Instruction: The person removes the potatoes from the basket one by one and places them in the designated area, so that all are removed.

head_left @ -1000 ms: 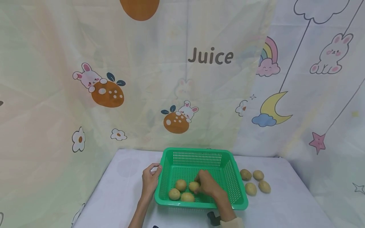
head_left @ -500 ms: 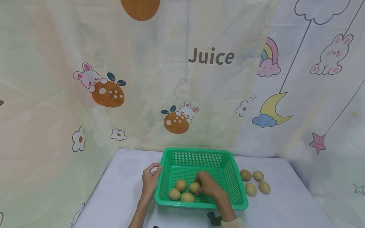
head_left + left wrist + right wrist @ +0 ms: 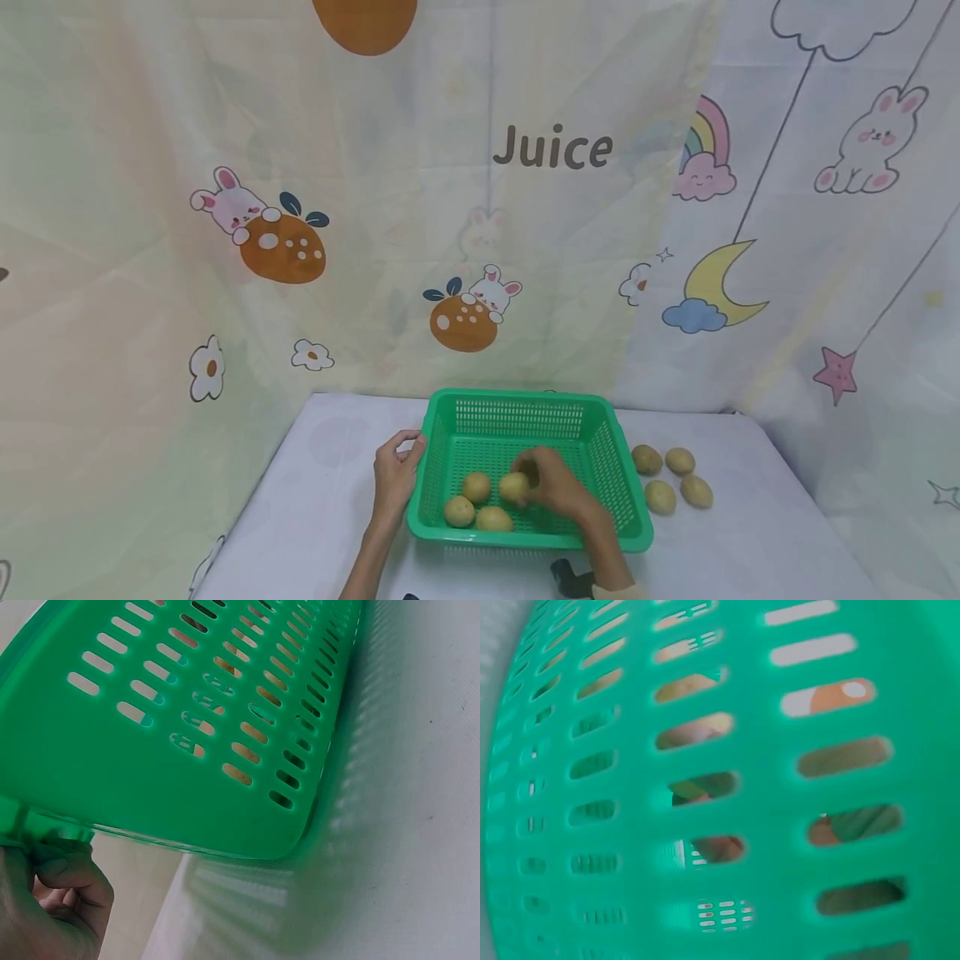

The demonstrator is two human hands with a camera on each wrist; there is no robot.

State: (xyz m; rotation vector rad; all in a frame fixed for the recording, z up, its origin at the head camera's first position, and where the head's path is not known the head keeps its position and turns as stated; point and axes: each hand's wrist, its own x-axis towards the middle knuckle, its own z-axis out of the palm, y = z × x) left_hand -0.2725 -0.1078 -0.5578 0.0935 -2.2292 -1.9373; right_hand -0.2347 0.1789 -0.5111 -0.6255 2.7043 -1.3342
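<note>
A green slotted plastic basket (image 3: 525, 540) stands on the white-covered table. My left hand (image 3: 396, 473) pinches its left rim; in the left wrist view the thumb and curled fingers of that hand (image 3: 64, 900) grip the rim's edge. Inside the basket my right hand (image 3: 553, 483) holds a potato (image 3: 513, 487) between thumb and fingers. Three more potatoes lie on the basket floor to its left: one at the back (image 3: 476, 487), one at the left (image 3: 459, 511) and one in front (image 3: 494, 519). In the right wrist view the basket wall (image 3: 772, 780) mostly hides the hand.
Several loose potatoes (image 3: 661, 497) lie on the table (image 3: 757, 517) just right of the basket. A black object (image 3: 572, 578) shows below the basket's front, beside the right forearm. A printed cloth (image 3: 360, 317) hangs behind the table.
My right hand, with the potato in its fingers, has shifted slightly up and to the right. The left hand, the basket and the other potatoes stay where they were.
</note>
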